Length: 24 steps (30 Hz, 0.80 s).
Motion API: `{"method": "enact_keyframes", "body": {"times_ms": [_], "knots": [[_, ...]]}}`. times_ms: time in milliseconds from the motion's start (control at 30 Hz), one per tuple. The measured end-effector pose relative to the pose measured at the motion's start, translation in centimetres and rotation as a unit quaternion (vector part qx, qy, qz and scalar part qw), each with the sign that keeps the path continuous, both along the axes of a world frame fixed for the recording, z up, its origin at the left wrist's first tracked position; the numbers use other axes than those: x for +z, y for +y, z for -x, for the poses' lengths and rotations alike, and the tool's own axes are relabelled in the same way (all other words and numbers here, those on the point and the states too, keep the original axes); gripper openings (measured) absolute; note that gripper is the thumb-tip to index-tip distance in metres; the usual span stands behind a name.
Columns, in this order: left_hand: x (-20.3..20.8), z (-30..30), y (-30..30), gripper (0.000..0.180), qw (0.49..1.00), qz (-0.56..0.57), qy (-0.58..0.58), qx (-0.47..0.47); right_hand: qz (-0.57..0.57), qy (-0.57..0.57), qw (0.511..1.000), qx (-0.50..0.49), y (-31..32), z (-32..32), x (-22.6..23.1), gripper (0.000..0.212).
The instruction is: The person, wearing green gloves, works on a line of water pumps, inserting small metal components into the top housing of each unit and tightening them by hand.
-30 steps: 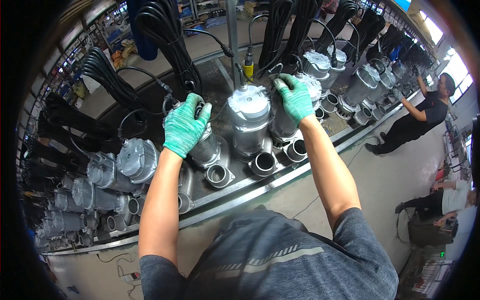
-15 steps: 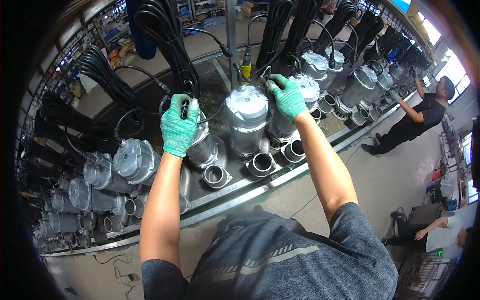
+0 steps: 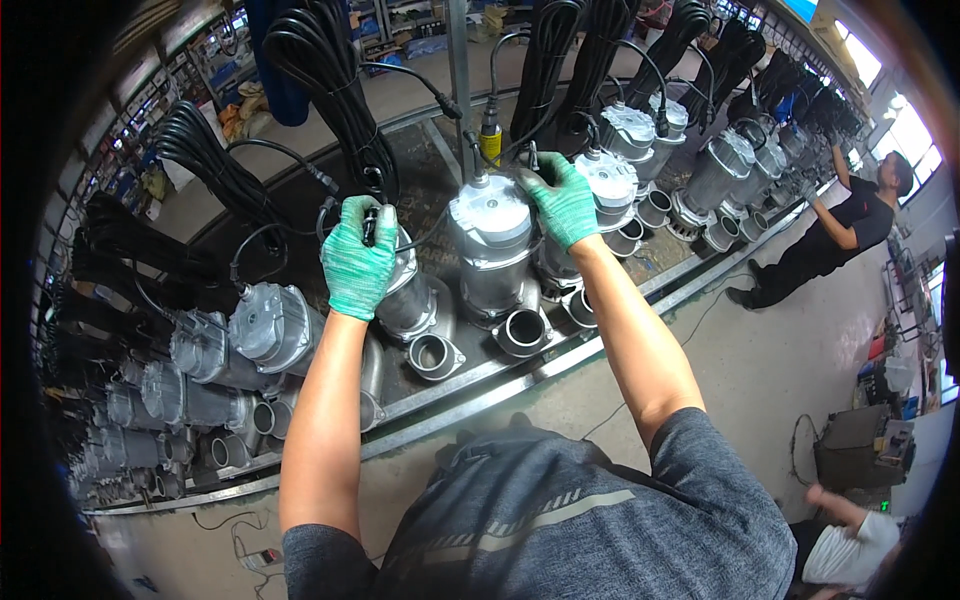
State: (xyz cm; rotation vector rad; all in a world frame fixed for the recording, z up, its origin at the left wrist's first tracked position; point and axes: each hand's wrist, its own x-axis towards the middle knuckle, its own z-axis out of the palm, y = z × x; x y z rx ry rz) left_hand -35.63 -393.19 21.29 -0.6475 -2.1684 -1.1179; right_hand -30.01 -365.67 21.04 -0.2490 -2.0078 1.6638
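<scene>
My left hand (image 3: 358,262), in a green knit glove, is closed around a small black cable fitting (image 3: 371,226) above a grey metal pump (image 3: 408,300). My right hand (image 3: 563,204), gloved alike, is pinched beside the top of the middle pump (image 3: 494,240); a small hook-like piece (image 3: 534,156) sticks up by its fingertips, and what they grip is mostly hidden. Between the hands the middle pump stands upright, its round outlet (image 3: 525,330) facing me. Behind it a yellow-labelled cylinder (image 3: 490,143) hangs on a black cable.
More pumps line the metal-edged bench (image 3: 470,385) to the left (image 3: 275,325) and right (image 3: 725,165). Coiled black cables (image 3: 325,85) hang behind them near an upright metal post (image 3: 459,60). One co-worker (image 3: 850,220) stands at the right; another person (image 3: 850,545) is at lower right.
My right hand has shifted slightly left and closer to the middle pump's top. My left hand stays nearly in place on the fitting. The person at lower right has moved lower in view.
</scene>
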Motion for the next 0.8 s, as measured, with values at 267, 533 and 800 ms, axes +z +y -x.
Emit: {"method": "enact_keyframes", "body": {"times_ms": [267, 533, 800], "knots": [[0.1, -0.1, 0.2, 0.021, 1.000, 0.011, 0.006, 0.004, 0.054, 0.037, 0.998, -0.010, -0.3, 0.9, -0.6, 0.021], [-0.3, -0.1, -0.2, 0.021, 1.000, 0.020, -0.016, 0.009, 0.073, -0.015, 0.995, 0.073, -0.6, -0.8, 1.1, 0.036], [-0.3, -0.1, -0.1, 0.022, 1.000, 0.022, -0.012, 0.012, -0.014, 0.001, 1.000, 0.009, 0.8, 0.4, -0.7, 0.023]]}}
